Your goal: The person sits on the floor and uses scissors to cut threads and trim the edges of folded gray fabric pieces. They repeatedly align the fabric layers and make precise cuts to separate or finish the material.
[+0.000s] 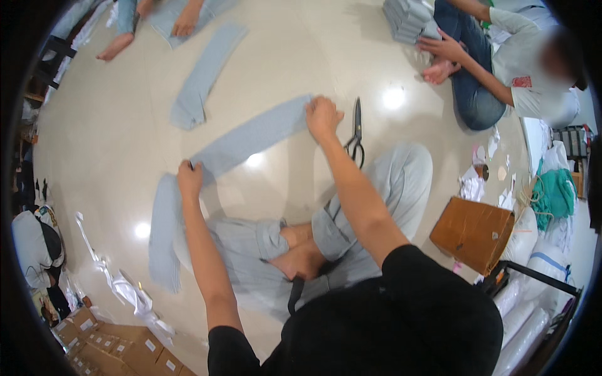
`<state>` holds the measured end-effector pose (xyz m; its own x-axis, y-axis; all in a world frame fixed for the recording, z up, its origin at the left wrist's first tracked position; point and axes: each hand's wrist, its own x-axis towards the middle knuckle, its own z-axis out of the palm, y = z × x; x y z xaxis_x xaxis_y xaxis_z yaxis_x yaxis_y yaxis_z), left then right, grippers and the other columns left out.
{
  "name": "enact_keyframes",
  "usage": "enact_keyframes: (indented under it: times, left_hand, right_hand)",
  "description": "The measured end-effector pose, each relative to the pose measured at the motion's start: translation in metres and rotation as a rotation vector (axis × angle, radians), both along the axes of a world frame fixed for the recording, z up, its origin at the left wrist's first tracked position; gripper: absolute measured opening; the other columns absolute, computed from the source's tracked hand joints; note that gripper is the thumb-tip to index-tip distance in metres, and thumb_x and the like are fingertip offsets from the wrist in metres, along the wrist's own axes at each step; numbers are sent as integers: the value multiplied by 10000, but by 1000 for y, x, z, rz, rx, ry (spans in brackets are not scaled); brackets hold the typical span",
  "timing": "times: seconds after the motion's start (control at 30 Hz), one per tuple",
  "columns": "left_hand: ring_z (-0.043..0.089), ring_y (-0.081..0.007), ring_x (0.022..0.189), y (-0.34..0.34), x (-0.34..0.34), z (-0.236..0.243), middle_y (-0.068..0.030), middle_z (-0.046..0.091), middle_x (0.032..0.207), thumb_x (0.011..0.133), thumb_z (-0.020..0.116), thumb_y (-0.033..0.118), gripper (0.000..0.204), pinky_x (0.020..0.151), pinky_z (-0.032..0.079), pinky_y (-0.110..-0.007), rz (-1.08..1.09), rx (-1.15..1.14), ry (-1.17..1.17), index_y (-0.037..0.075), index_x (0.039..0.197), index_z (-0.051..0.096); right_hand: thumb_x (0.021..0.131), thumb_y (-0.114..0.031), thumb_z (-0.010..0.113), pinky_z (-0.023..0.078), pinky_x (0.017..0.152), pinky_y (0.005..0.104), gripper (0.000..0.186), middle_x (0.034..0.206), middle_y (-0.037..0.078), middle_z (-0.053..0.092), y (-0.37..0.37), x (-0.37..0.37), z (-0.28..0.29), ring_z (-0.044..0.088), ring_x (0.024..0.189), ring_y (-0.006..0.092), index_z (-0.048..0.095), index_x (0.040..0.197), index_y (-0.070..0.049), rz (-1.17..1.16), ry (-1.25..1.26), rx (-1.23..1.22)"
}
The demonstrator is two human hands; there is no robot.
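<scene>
A long strip of light grey-blue fabric (257, 136) is stretched between my two hands above the tiled floor. My left hand (190, 178) is closed on the strip near its left fold, and from there a length of the same cloth hangs down to the left of my forearm. At the strip's far right end, my right hand (323, 118) grips the edge with bent fingers. Just right of that hand lies a pair of black-handled scissors (357, 135), blades pointing away. Another grey-blue fabric strip (207, 76) lies flat beyond my left hand.
A co-worker at the far right sits beside a stack of folded grey cloth (407, 20); another's hands rest on fabric at the far left. A brown cardboard box (473, 234) and paper scraps are on my right. White scraps (132, 294) and cartons (119, 344) lie at left.
</scene>
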<state>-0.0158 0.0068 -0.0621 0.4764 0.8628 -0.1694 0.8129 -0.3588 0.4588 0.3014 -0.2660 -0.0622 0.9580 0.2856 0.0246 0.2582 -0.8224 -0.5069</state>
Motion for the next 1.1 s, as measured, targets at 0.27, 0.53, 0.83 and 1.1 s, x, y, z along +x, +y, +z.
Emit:
enact_keyframes:
  times: [0.27,0.53,0.83,1.1]
  left_hand:
    - [679,-487,853,-12,2,16,-276,690,875,939,698,174,249,748,523,-493,20,7,-110,-54,955,598]
    - [676,-421,759,-8,15,0,-245,667,779,929,722,187,280,714,518,-475,53,45,-176,-53,885,584]
    - [725,-373,811,9,-8,11,-203,730,835,900,755,193,231,760,564,-440,160,80,-227,-16,928,660]
    - [753,-335,954,29,-192,93,-167,779,978,952,709,257,261,866,573,-427,554,268,-283,11,1033,740]
  right_hand:
    - [911,-260,739,419,937,545,195,1041,69,750,-7,4,13,696,1046,285,679,1057,-146,-21,105,191]
    - [916,-238,725,421,958,522,224,1046,74,769,-5,18,4,721,1039,298,688,1112,-136,-46,80,136]
    - [883,-259,729,427,918,552,270,1075,79,723,-13,37,-31,686,1050,293,696,1126,-147,-99,-74,91]
    - [908,-164,710,507,855,455,191,1045,122,711,68,-68,33,677,986,289,699,1071,-65,452,55,408]
